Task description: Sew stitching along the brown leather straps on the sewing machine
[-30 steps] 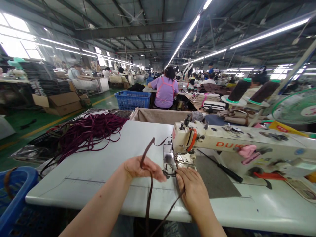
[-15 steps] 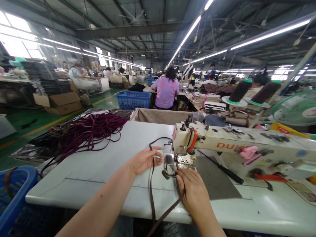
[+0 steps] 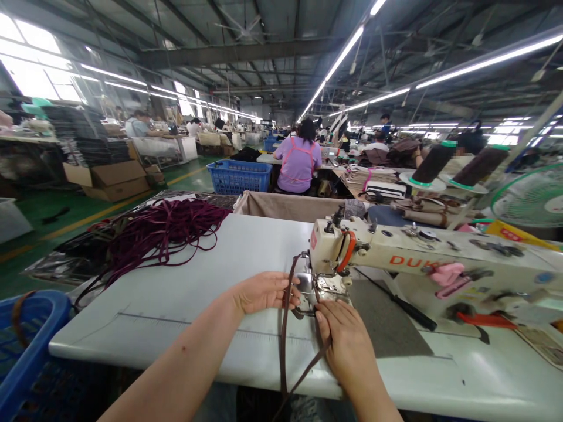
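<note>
A long, narrow brown strap (image 3: 284,346) runs from the sewing machine head (image 3: 331,249) down over the table's front edge. My left hand (image 3: 268,293) is beside the metal needle plate (image 3: 303,302), its fingers curled loosely round one run of the strap. Just in front of the presser area, my right hand (image 3: 343,331) lies palm down. Its thumb and fingers press together on another run of the strap, which comes out beneath the hand toward the lower left. The machine's head hides the needle.
Burgundy straps (image 3: 176,228) lie heaped at the table's left back. A blue basket (image 3: 35,328) stands at the left edge. Right of my hands are a black-handled tool (image 3: 413,310) and a grey mat (image 3: 387,328). A person in purple (image 3: 299,161) sits ahead.
My left hand has moved slightly right toward the needle plate, and the strap's loop has drawn in and straightened beside the machine. My right hand stays in nearly the same place.
</note>
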`<state>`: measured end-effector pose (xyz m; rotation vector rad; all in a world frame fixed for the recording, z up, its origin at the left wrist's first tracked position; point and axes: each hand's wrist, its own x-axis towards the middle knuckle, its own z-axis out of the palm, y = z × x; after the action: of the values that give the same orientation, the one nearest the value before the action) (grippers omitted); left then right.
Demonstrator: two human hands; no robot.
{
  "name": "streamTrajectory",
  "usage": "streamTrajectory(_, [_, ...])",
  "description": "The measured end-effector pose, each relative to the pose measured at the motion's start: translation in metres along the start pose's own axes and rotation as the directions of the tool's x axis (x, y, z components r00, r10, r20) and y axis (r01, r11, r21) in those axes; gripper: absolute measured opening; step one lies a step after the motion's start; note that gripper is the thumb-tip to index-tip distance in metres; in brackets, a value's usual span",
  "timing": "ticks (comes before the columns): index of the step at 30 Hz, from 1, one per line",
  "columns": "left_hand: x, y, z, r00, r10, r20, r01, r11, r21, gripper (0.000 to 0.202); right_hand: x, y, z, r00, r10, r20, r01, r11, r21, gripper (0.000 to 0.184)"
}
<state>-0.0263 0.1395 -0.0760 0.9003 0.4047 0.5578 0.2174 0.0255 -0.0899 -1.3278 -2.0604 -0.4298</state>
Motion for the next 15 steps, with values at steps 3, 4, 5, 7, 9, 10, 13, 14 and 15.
streamTrajectory(3, [0.0,-0.002,0.0,0.999,0.005,-0.049,-0.004,1.0,0.023,0.034,0.0,0.0,0.0,1.0,0.005,0.001,-0.005,1.0,-0.005,0.036])
streamTrajectory(4, [-0.001,-0.002,0.001,0.999,0.008,-0.053,-0.006,0.999,0.04,0.033,-0.001,0.0,0.0,1.0,0.006,0.008,-0.006,1.0,-0.007,0.036])
streamTrajectory(5, [-0.003,-0.001,0.002,0.999,0.008,-0.041,-0.005,0.998,0.067,0.034,-0.001,0.0,0.0,1.0,0.006,0.013,-0.006,1.0,-0.009,0.036])
streamTrajectory(7, [-0.007,0.002,0.006,0.999,-0.02,0.045,0.013,0.988,0.155,0.035,-0.001,0.0,0.0,1.0,0.004,0.013,-0.003,1.0,-0.011,0.036])
streamTrajectory(9, [-0.011,0.005,0.008,0.979,-0.104,0.175,0.06,0.969,0.242,0.038,-0.001,0.0,0.0,1.0,-0.003,0.004,0.003,1.0,-0.01,0.035])
streamTrajectory(10, [-0.012,0.005,0.009,0.964,-0.146,0.224,0.085,0.962,0.26,0.04,-0.001,0.0,0.0,1.0,-0.005,0.001,0.005,1.0,-0.008,0.035])
streamTrajectory(13, [-0.009,0.003,0.007,0.969,-0.138,0.207,0.104,0.98,0.17,0.041,0.0,0.0,0.0,1.0,-0.005,0.008,0.005,1.0,-0.005,0.033])
streamTrajectory(14, [-0.007,0.001,0.006,0.983,-0.102,0.155,0.084,0.989,0.119,0.039,0.0,0.0,0.0,1.0,-0.002,0.013,0.003,1.0,-0.007,0.033])
streamTrajectory(15, [-0.005,0.0,0.005,0.992,-0.07,0.101,0.062,0.995,0.079,0.037,0.0,0.0,0.0,1.0,0.0,0.018,0.0,1.0,-0.01,0.033])
